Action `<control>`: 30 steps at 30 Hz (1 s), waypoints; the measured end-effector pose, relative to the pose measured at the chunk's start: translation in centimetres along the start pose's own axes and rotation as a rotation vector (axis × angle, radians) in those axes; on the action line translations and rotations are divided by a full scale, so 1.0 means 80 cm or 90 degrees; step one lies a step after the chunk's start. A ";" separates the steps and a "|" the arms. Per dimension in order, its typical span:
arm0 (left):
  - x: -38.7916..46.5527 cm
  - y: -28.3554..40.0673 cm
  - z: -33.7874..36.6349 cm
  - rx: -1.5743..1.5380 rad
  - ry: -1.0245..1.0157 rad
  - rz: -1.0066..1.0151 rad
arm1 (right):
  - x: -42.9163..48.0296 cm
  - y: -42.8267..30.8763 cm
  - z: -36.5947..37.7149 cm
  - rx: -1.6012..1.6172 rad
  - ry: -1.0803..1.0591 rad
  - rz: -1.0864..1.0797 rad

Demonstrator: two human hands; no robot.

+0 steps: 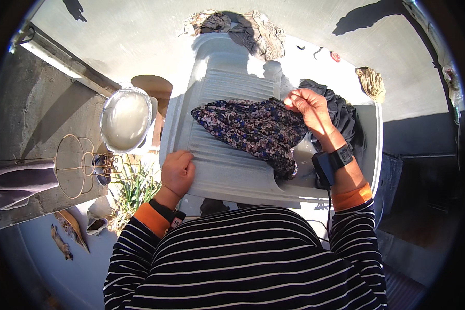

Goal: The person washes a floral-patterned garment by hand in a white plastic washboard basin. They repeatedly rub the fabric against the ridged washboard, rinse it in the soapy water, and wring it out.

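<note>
A dark floral cloth garment (pixel 252 130) lies bunched across the ridged washboard (pixel 232 162) of a pale laundry sink. My right hand (pixel 312 110) is over the garment's right end, thumb and fingertips pinched together beside its upper edge. Whether any fabric is between those fingertips cannot be made out. At the washboard's near left edge rests my left hand (pixel 178 170), curled into a fist and apart from the garment. Dark wet-looking cloth (pixel 333 104) sits in the basin (pixel 368 120), partly behind my right hand and wrist.
Crumpled tan cloths (pixel 261 35) lie on the sink's back edge, another (pixel 371 83) at the back right corner. A red round object (pixel 335 57) is on the back ledge. Left stand a basin of cloudy liquid (pixel 126 118), a wire rack (pixel 75 166) and green plants (pixel 133 190).
</note>
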State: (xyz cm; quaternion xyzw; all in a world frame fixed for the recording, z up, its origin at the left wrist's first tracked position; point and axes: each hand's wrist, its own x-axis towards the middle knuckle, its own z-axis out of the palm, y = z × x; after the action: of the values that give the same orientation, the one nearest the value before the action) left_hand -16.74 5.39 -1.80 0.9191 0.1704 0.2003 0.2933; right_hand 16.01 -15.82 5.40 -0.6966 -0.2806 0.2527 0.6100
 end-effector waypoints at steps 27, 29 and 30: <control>0.001 0.000 0.000 0.025 0.001 0.009 | 0.044 0.125 -0.023 -0.357 0.041 -0.151; 0.002 0.001 -0.001 0.030 -0.011 0.006 | 0.059 0.131 -0.020 -0.358 -0.026 -0.079; 0.003 0.001 -0.001 0.033 -0.013 0.004 | 0.065 0.132 -0.018 -0.381 -0.056 -0.030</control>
State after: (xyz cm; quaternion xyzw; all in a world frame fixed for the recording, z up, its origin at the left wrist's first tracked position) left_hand -16.59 5.45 -1.61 0.9290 0.1698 0.1870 0.2703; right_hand 21.59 -14.28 -4.95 -0.8273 -0.3844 0.1744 0.3706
